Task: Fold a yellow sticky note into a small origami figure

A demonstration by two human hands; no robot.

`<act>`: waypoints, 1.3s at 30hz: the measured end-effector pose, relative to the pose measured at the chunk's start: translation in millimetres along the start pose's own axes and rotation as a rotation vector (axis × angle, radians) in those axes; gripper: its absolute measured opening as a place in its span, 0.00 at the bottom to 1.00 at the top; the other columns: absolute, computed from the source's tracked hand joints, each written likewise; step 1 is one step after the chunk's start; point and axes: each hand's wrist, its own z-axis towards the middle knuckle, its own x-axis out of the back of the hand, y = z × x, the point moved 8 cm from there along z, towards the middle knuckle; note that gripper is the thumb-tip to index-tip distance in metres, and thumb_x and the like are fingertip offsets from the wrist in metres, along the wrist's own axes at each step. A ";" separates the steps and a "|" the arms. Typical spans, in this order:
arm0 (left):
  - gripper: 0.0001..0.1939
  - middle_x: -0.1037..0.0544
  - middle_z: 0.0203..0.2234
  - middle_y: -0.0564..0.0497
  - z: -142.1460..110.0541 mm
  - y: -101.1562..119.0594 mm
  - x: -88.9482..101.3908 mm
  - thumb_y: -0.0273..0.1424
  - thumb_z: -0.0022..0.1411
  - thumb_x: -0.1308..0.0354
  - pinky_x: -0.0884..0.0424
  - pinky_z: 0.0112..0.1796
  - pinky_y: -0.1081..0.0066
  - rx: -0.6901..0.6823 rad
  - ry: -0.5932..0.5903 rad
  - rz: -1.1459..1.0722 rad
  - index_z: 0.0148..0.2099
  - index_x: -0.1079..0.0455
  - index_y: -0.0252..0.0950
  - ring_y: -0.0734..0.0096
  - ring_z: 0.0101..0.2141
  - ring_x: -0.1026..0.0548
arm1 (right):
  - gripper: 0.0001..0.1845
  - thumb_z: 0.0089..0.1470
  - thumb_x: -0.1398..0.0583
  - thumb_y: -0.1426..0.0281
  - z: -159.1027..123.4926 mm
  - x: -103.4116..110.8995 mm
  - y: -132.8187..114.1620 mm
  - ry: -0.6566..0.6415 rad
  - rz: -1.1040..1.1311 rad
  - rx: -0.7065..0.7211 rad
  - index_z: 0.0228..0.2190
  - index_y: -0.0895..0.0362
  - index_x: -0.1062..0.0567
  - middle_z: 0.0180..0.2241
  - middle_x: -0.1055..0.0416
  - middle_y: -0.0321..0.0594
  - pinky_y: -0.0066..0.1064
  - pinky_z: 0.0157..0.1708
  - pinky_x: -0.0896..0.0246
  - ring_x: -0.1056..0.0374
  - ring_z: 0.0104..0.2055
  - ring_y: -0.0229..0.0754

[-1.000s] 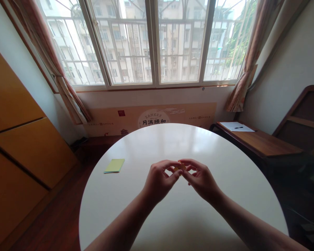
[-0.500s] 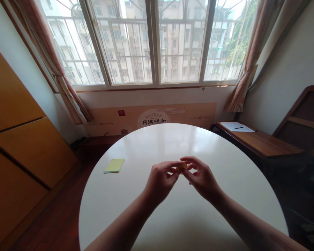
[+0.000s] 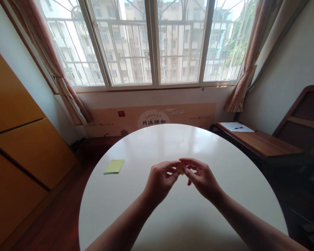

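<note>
Over the middle of the white round table [image 3: 170,216], both of my hands meet at a small yellow piece of paper [image 3: 182,170]. It looks folded, and the fingertips hide most of it. My left hand [image 3: 162,176] pinches its left side between thumb and fingers. From the right, my right hand [image 3: 202,176] grips it the same way, with a lower finger hanging a little apart. A small stack of yellow-green square paper [image 3: 114,166], with a bluish sheet at its bottom edge, lies on the table to the left of my hands.
Behind the table are a printed beige panel [image 3: 131,116] and a barred window [image 3: 154,45]. A wooden bench [image 3: 272,143] with a white sheet [image 3: 231,126] and a dark pen [image 3: 238,128] stands at right. An orange-brown cabinet [image 3: 28,146] is at left.
My right fingers have shifted slightly on the yellow paper, the index fingertip moving a little left and a lower finger dropping. My left hand stays nearly still.
</note>
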 end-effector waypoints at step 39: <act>0.22 0.17 0.33 0.42 1.2 -19.5 -3.3 0.34 0.53 0.31 0.22 0.29 0.71 0.283 -0.041 -0.421 0.48 0.26 0.28 0.61 0.35 0.20 | 0.05 0.54 0.36 0.68 -1.2 -0.5 -10.4 -0.050 0.126 0.062 0.35 0.54 0.23 0.39 0.28 0.43 0.26 0.17 0.33 0.30 0.36 0.45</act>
